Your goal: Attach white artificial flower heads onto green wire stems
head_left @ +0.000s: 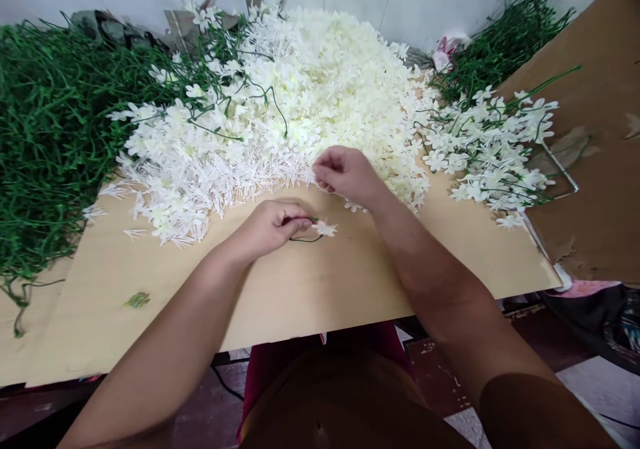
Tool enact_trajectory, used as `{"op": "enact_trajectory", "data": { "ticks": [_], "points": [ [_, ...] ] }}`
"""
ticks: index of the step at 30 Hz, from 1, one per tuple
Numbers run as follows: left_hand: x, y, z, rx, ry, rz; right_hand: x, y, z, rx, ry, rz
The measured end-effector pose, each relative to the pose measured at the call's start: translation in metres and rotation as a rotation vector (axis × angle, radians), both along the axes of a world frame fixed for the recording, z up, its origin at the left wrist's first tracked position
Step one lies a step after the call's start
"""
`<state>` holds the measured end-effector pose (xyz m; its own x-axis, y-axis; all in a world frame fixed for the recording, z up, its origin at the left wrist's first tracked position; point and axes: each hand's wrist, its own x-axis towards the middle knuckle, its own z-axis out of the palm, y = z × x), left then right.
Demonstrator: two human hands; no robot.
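My left hand [277, 226] is closed in a pinch on a thin green artificial stem [311, 240], low over the front middle of the board. One white artificial flower [326, 229] sits on that stem, just right of my fingertips. My right hand [345, 174] is at the near edge of a large heap of white and cream flower heads [340, 82]. Its fingers are curled together, and whatever they may hold is hidden. Loose white flower pieces with thin spiky ends [245, 179] lie in front of the heap, left of my right hand.
A big pile of green stems [65, 122] covers the left side. More stems [505, 42] lie at the back right, behind assembled white flowers [490, 149]. A brown cardboard panel [590, 122] stands at the right. A small green scrap [137, 299] rests on the tan board [280, 296].
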<state>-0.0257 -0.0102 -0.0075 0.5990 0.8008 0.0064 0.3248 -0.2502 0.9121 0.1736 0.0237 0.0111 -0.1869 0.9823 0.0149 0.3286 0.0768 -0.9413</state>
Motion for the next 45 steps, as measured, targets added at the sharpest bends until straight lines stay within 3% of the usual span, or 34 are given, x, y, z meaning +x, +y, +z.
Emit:
{"op": "enact_trajectory", "data": {
  "ticks": [4, 8, 16, 23, 26, 32, 35, 40, 45],
  "points": [
    [0.0, 0.007, -0.006, 0.27, 0.02, -0.064, -0.037, -0.005, -0.01, 0.222, -0.545, 0.05],
    [-0.003, 0.01, -0.004, 0.285, 0.072, -0.107, -0.052, -0.004, -0.009, 0.237, -0.818, 0.061],
    [-0.007, 0.01, -0.002, 0.203, 0.138, 0.029, -0.029, 0.005, 0.007, 0.177, -0.547, 0.061],
    [-0.008, 0.013, -0.007, 0.176, 0.123, 0.057, -0.018, 0.014, 0.012, 0.121, -0.24, 0.011],
    [-0.008, 0.014, -0.009, 0.166, 0.153, 0.065, -0.019, 0.014, 0.01, 0.111, -0.331, 0.012],
    [-0.008, 0.016, -0.011, 0.167, 0.189, 0.056, -0.039, 0.0, 0.008, 0.166, -0.832, 0.07],
    [-0.008, 0.017, -0.012, 0.163, 0.178, 0.048, -0.051, -0.002, 0.007, 0.167, -0.942, 0.075],
    [-0.008, 0.016, -0.013, 0.18, 0.196, 0.059, -0.049, 0.002, 0.005, 0.216, -0.874, 0.118],
    [-0.007, 0.014, -0.008, 0.203, 0.188, 0.07, -0.034, 0.004, 0.008, 0.306, -0.649, 0.026]
  ]
}}
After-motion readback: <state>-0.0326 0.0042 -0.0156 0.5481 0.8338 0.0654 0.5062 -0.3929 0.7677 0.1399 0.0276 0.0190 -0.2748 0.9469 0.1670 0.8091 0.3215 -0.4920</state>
